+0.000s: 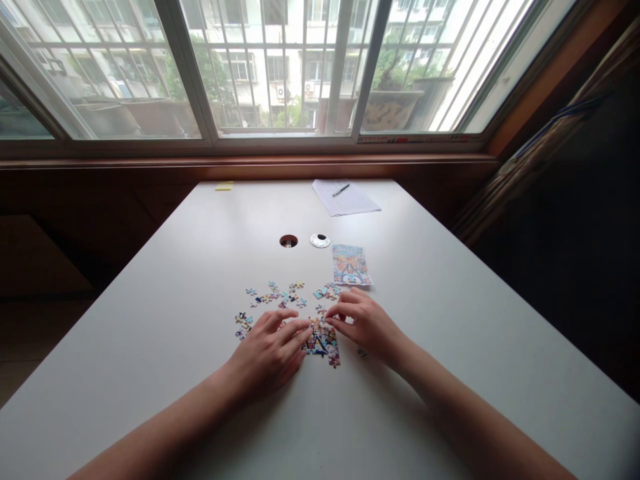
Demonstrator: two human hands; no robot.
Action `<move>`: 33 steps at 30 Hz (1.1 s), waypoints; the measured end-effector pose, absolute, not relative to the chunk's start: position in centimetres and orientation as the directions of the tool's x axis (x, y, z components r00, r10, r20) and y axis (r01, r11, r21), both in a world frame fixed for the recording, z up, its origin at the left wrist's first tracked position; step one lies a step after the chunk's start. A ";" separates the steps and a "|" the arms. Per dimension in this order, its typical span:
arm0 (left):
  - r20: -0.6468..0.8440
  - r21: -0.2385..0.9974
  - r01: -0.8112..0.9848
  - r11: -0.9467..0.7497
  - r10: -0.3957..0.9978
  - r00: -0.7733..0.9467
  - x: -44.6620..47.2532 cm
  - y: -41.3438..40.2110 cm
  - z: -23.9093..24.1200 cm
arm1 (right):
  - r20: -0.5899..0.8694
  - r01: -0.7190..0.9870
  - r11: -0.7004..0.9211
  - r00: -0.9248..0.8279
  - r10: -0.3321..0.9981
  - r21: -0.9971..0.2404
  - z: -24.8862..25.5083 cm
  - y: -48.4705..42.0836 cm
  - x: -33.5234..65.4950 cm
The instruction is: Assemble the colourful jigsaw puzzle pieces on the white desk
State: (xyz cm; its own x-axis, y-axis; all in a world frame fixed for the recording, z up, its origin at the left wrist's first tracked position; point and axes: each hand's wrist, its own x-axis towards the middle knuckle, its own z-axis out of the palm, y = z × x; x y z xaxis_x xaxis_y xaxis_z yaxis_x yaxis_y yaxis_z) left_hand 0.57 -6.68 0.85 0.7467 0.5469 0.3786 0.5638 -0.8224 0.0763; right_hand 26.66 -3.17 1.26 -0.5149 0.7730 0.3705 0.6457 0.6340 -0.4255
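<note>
A partly joined jigsaw puzzle (323, 343) with a dark blue and many-coloured picture lies flat on the white table. My left hand (273, 347) rests over its left side, fingers stretched and a little apart, covering part of it. At the upper right edge of the joined part is my right hand (367, 323), with thumb and forefinger bent close together. Whatever sits between those fingertips is too small to make out. Loose puzzle pieces (277, 295) are scattered beyond my hands, with more pieces (243, 320) left of my left hand.
A picture card (351, 265) lies beyond my right hand. Farther off are a round cable hole (289, 241), its silver cover (320, 240), and paper sheets (345, 199) with a pen (341, 191) on top. Yellow slips (224, 186) lie near the far left edge, below the window.
</note>
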 end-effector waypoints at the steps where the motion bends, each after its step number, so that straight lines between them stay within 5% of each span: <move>1: 0.383 0.069 0.560 -0.826 0.540 0.749 0.6 -6.6 0.8 | 0.373 0.649 0.632 -0.511 0.774 -0.423 1.2 -3.2 26.6; 33: 0.346 0.003 0.536 -0.844 0.504 0.791 0.9 -6.5 0.5 | 0.372 0.628 0.713 -0.610 0.700 -0.313 0.9 -4.1 26.7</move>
State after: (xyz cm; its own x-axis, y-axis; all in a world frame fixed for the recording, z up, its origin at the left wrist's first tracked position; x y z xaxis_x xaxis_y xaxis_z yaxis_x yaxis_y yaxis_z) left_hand 0.88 -6.46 0.48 0.7912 0.5042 0.3461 0.5364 -0.8440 0.0032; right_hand 26.71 -4.14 0.85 -0.6096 0.7001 0.3718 0.6277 0.7127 -0.3130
